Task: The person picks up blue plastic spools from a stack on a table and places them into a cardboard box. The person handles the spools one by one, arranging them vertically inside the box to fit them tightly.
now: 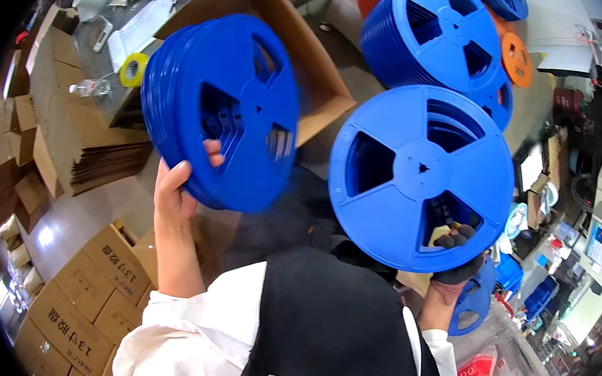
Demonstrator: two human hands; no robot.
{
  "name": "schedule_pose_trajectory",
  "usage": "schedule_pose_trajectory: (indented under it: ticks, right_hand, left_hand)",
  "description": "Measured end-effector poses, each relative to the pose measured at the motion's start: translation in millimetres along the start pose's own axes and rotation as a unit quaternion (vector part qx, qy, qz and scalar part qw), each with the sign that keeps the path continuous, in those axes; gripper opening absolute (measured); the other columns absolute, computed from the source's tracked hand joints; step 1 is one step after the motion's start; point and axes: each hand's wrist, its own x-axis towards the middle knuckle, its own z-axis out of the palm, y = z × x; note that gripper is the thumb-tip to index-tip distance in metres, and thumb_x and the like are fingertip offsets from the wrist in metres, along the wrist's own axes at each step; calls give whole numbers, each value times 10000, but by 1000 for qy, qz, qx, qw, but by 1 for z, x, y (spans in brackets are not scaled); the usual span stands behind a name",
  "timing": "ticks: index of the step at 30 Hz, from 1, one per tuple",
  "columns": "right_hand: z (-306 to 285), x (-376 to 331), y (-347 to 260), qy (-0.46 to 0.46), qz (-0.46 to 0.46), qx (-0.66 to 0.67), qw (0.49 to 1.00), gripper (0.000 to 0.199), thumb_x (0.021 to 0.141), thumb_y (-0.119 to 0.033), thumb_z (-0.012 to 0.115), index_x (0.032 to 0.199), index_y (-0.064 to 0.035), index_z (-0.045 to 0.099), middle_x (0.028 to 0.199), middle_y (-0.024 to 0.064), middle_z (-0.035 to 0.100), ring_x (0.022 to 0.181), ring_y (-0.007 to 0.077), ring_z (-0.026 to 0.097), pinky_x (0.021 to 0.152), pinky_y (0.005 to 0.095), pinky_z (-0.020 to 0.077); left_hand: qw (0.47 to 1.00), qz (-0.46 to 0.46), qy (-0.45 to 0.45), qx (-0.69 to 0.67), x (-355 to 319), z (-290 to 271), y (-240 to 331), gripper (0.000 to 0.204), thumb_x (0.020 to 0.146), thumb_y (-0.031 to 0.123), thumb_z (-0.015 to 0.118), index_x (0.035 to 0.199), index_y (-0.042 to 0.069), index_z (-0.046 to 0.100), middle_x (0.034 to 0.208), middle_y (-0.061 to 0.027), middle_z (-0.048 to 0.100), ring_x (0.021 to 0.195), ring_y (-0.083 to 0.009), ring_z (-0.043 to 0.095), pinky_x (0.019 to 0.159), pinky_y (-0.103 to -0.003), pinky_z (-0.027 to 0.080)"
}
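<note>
My left hand (180, 186) is closed on a stack of blue plastic reels (255, 99), its fingers hooked through a window near the lower edge and the thumb outside. This stack is tilted, in front of an open brown carton (327, 110). On the right, my right hand (458, 252), in a dark glove, grips a second group of blue reels (420, 167) by the lower right window. The front reel's face is turned up toward me, and more reels show through its openings. The two groups are apart. How many reels each hand holds I cannot tell.
Further blue reels (449, 31) are stacked at the back right beside an orange reel (516, 60). Flattened cardboard (109, 164) is piled at left, with closed cartons (76, 304) below. Yellow tape (133, 70) and papers lie on the far-left table. Another blue reel (474, 309) sits below my right hand.
</note>
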Motion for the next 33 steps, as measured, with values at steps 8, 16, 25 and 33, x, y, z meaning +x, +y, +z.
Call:
schedule_pose_trajectory:
  ticks: [8, 16, 25, 33]
  right_hand:
    - [24, 7, 9, -8, -15, 86, 996, 625, 837, -341, 654, 1291, 30, 438, 1055, 99, 608, 963, 214, 605, 778, 350, 440]
    - [26, 9, 19, -2, 12, 72, 997, 700, 858, -298, 631, 1398, 26, 323, 1131, 124, 551, 991, 262, 585, 884, 432, 455]
    - [69, 17, 40, 92, 106, -32, 990, 601, 882, -279, 588, 1366, 11, 381, 1191, 163, 585, 1089, 295, 569, 973, 448, 444]
    - [76, 16, 67, -170, -123, -715, 667, 327, 777, -10, 614, 1103, -40, 622, 1123, 188, 598, 1049, 313, 601, 917, 399, 477]
  left_hand:
    - [976, -145, 71, 146, 36, 65, -25, 505, 759, 168, 745, 1155, -6, 486, 966, -124, 626, 844, -187, 650, 743, -306, 548]
    - [969, -191, 5, 159, 24, 83, -53, 571, 702, 180, 780, 1157, -4, 488, 907, -87, 615, 833, -156, 616, 814, -299, 496]
    - [935, -233, -125, 238, 26, 120, -78, 615, 715, 161, 783, 1226, -18, 492, 1061, -128, 632, 1020, -195, 593, 929, -323, 445]
    - [909, -212, -158, 323, 11, 128, -113, 654, 704, 117, 786, 1240, -55, 451, 1135, -162, 580, 1052, -233, 574, 982, -347, 412]
